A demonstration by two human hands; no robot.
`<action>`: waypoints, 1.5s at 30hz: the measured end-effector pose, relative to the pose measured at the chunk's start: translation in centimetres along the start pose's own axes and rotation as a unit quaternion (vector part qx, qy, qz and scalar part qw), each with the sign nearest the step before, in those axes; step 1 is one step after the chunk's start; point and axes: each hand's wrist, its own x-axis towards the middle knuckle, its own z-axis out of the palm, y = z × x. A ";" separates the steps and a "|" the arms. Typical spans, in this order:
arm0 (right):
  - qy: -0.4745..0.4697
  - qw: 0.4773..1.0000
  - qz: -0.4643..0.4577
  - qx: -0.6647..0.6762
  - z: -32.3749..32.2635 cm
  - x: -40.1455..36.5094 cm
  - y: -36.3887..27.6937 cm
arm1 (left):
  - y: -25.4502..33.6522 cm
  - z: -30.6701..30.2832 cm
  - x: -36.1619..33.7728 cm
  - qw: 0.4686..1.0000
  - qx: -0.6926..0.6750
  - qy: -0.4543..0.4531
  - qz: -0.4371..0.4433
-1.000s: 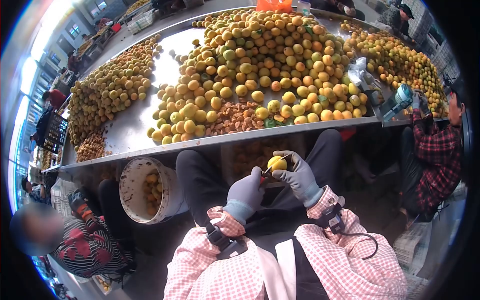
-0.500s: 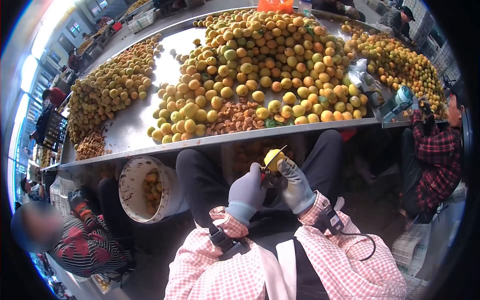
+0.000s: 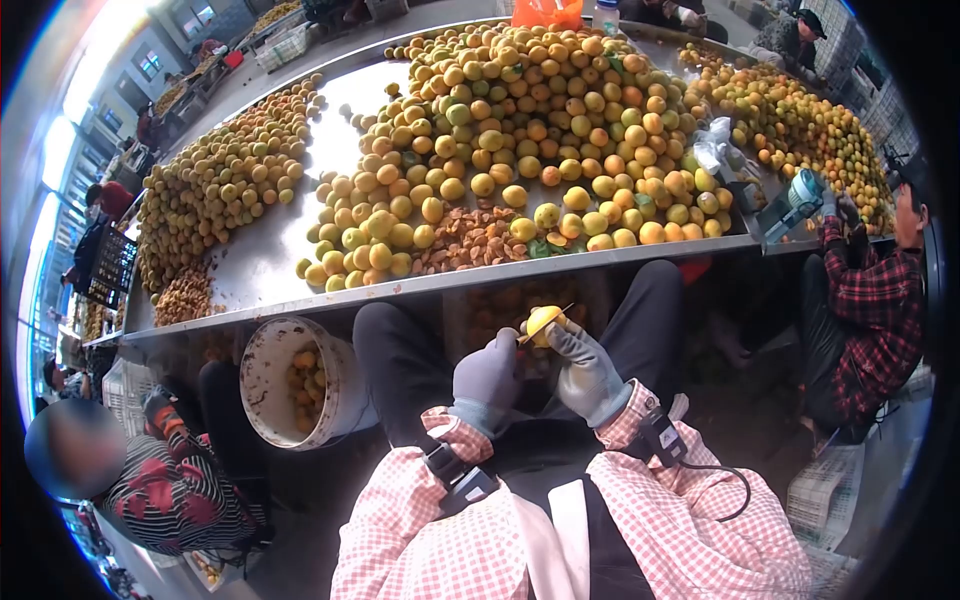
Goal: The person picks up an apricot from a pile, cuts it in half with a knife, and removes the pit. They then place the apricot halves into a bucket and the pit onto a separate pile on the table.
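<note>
My right hand (image 3: 588, 380), in a grey-white glove, is closed around a yellow apricot (image 3: 541, 320) above my lap. My left hand (image 3: 486, 378), gloved in grey, is closed close beside it on a small knife (image 3: 524, 338). The thin blade lies against the apricot, its tip showing past the upper right side. Most of the knife's handle is hidden by my left fingers. Below the fruit, between my knees, a container (image 3: 480, 312) with brownish pieces sits in shadow under the table edge.
A metal table (image 3: 262, 255) ahead carries a big heap of apricots (image 3: 520, 110) and a pile of brown pits (image 3: 470, 240). A white bucket (image 3: 345, 385) with apricot pieces stands left of my knee. People sit on both sides; a blue-lidded bottle (image 3: 800, 200) is at right.
The apricot and both hands have shifted slightly left. The blade now lies flatter against the fruit, and my left hand has turned a little.
</note>
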 end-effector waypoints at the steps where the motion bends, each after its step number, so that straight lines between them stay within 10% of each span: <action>1: 0.001 1.000 0.001 0.001 -0.2 0.1 0.2 | -0.1 0.1 -0.1 1.000 0.000 0.013 0.011; 17: 0.084 0.996 0.015 -0.008 -2.4 0.6 0.2 | -0.9 0.0 -0.6 0.987 -0.149 -0.064 -0.014; 20: 0.111 0.992 0.062 -0.024 -1.4 0.1 -1.9 | -0.5 -1.3 -0.4 0.843 -0.519 -0.012 -0.141; 23: 0.116 0.981 0.123 -0.094 -1.0 -0.4 -2.5 | 2.3 -4.4 1.1 0.775 -0.597 -0.054 -0.200; 35: 0.125 0.982 0.098 -0.098 1.8 -0.7 -1.7 | 2.5 -4.7 2.0 0.946 -0.292 -0.129 0.050; 45: 0.094 0.986 0.122 -0.069 0.3 -1.2 -0.4 | 1.4 -4.1 2.5 0.950 -0.241 -0.112 0.161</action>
